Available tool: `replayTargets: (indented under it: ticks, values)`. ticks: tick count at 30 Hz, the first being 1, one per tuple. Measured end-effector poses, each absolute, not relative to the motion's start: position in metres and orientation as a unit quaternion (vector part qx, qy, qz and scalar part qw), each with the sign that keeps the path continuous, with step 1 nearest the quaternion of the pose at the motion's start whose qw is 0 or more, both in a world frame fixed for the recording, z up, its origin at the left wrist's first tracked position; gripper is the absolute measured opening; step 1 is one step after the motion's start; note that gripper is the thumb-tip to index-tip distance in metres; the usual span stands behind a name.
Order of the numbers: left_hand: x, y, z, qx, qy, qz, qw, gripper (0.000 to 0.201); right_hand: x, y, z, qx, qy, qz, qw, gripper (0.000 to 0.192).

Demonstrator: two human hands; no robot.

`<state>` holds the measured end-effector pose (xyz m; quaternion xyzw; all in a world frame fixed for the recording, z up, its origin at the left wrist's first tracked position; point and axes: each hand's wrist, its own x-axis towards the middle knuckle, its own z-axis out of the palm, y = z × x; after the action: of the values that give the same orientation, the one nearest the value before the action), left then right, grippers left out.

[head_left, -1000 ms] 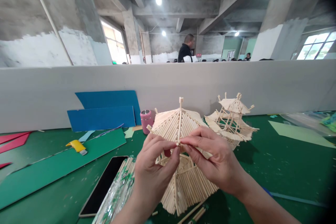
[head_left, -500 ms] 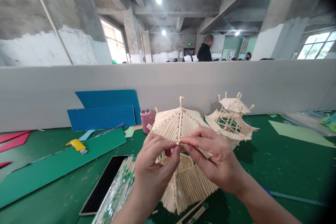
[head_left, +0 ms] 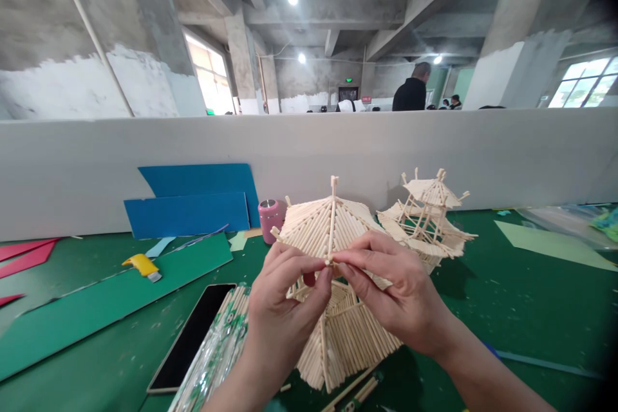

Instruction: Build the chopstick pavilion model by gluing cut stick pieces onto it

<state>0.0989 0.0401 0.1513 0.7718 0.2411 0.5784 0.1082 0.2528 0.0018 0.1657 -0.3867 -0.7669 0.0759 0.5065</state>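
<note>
Fingertips pinched tight here: the left hand [head_left: 282, 309] and the right hand [head_left: 396, 299] meet at the near edge of a small stick roof [head_left: 328, 228], thumb and forefinger of each closed narrow on the lower end of one rib stick [head_left: 331, 222] that runs up to the roof's peak. The two pinches nearly touch each other. The other fingers curl underneath, propping the roof up off the table.

Just below the hands, a bigger stick roof [head_left: 345, 341] lies on the green table [head_left: 506, 309], fanned out wide, and the small roof sits above its middle; whether the two touch is hidden by the fingers. A couple of loose sticks [head_left: 355, 389] lie at its near edge.

To the near left, a clear packet of sticks [head_left: 217, 354] lies against the left wrist, and beside that a dark phone [head_left: 193, 338], face up. Further left, a long green card strip [head_left: 101, 302], with a yellow knife [head_left: 141, 266] at its far side, and red card pieces [head_left: 24, 256] at the edge.

To the far right of the hands stands a finished two-tier stick pavilion [head_left: 427, 219], close behind the right knuckles. A pink cup [head_left: 270, 219] stands far left of the small roof, blue boards [head_left: 193, 203] leaning on the white partition [head_left: 309, 154] behind it. Over the partition, a person in black [head_left: 411, 91], back turned, well away.
</note>
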Motion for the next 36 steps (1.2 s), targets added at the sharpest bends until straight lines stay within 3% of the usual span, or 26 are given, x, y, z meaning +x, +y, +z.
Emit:
replayTargets:
  ticks: [36]
  values:
    - [0.0997, 0.0404, 0.1520, 0.774, 0.243, 0.575, 0.102, 0.016, 0.2526, 0.0024, 0.1653, -0.397, -0.745, 0.076, 0.530, 0.025]
